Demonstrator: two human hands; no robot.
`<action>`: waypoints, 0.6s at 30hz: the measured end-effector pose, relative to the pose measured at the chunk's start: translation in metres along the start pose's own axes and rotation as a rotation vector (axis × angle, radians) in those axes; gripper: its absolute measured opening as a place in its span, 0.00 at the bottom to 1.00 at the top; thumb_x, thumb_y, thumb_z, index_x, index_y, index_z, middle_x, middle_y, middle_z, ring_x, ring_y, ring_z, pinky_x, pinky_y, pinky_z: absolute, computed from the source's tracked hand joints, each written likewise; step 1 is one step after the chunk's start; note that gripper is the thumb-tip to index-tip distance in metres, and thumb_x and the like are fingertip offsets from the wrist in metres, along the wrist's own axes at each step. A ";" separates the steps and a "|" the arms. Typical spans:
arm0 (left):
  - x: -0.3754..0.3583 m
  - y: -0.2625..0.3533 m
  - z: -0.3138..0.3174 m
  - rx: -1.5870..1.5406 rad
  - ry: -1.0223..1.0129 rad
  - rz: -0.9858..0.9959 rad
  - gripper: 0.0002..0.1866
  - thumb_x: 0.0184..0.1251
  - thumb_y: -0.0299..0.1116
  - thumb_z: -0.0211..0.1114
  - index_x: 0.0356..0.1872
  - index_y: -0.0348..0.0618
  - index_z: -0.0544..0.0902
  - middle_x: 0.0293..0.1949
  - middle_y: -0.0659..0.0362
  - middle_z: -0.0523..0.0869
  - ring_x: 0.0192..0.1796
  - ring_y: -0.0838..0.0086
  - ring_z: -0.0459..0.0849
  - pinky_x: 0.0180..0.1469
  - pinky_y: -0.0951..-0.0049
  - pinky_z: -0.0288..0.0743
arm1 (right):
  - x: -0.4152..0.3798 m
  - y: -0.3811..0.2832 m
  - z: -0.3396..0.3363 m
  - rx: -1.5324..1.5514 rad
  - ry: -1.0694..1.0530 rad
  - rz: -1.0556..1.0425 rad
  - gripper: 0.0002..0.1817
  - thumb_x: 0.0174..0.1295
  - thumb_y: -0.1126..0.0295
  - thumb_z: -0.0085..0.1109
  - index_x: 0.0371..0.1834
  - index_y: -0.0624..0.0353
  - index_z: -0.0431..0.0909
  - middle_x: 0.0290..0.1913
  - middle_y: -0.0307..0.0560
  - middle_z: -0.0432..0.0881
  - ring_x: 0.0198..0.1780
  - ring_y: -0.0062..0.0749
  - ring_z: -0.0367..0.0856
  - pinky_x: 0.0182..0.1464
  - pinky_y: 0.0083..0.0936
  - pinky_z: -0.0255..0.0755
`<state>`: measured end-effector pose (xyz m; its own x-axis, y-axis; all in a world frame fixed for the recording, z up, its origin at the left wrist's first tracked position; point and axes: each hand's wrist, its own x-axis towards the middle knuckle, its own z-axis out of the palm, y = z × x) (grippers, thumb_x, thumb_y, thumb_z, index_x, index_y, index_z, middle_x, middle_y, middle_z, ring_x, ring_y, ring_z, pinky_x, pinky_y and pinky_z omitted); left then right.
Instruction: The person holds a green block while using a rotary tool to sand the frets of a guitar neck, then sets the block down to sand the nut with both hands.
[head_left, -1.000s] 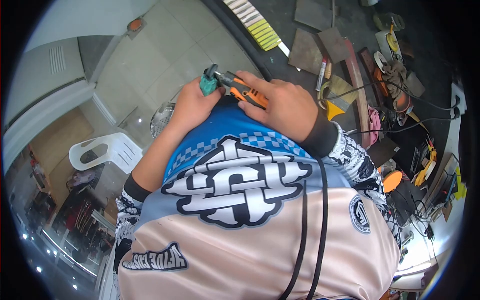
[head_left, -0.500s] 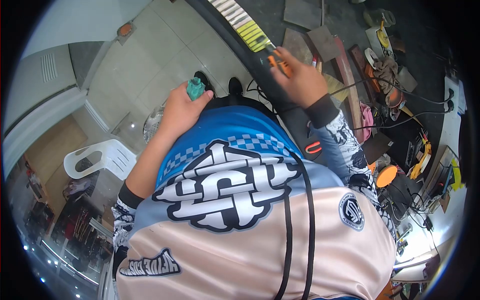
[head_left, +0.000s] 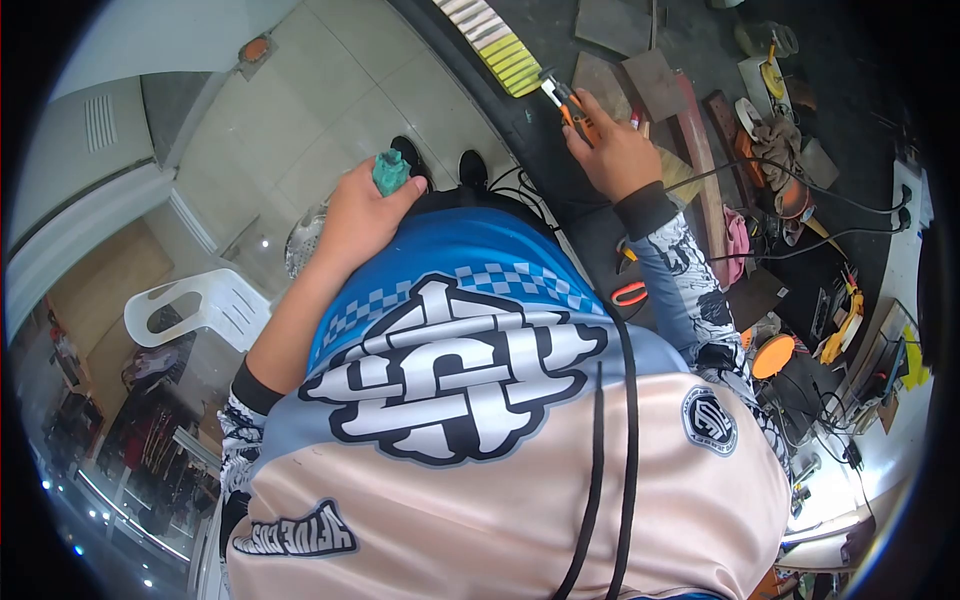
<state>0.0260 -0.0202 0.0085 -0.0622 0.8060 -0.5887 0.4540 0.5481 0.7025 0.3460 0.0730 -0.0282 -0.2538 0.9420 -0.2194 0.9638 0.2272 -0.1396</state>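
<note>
My left hand is closed around a small crumpled green bundle in front of my waist; I cannot tell what it is. My right hand, reaching over the dark bench, grips an orange-and-black handled tool with a silver shaft and a black tip. That tip overlaps the near end of a long striped strip, yellow at this end and whitish farther off, lying along the bench edge.
The dark bench at right bears flat brown boards, a crumpled brown cloth, a pink cloth, red-orange handles and black cables. A white plastic chair stands at left. Tiles cover the floor.
My right hand has shifted slightly right with the tool, whose silver shaft shows more now. The green bundle stays in my left hand, which has hardly moved.
</note>
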 end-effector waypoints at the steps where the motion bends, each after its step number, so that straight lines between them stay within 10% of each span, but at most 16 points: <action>1: 0.000 0.000 0.000 0.001 0.000 0.001 0.22 0.66 0.46 0.74 0.40 0.32 0.84 0.31 0.45 0.88 0.36 0.56 0.88 0.43 0.60 0.79 | -0.001 -0.001 0.001 0.009 0.005 -0.013 0.33 0.67 0.44 0.63 0.75 0.32 0.72 0.33 0.58 0.86 0.34 0.54 0.89 0.35 0.47 0.83; 18: -0.004 0.003 0.001 -0.009 0.007 0.000 0.21 0.67 0.45 0.73 0.41 0.32 0.84 0.32 0.45 0.88 0.36 0.56 0.88 0.44 0.60 0.79 | -0.023 -0.034 0.012 0.098 -0.038 -0.029 0.33 0.67 0.46 0.63 0.76 0.33 0.71 0.34 0.57 0.85 0.33 0.55 0.88 0.35 0.46 0.82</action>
<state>0.0284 -0.0220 0.0123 -0.0689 0.8073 -0.5860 0.4458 0.5505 0.7059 0.3182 0.0413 -0.0299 -0.2865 0.9249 -0.2501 0.9437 0.2273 -0.2403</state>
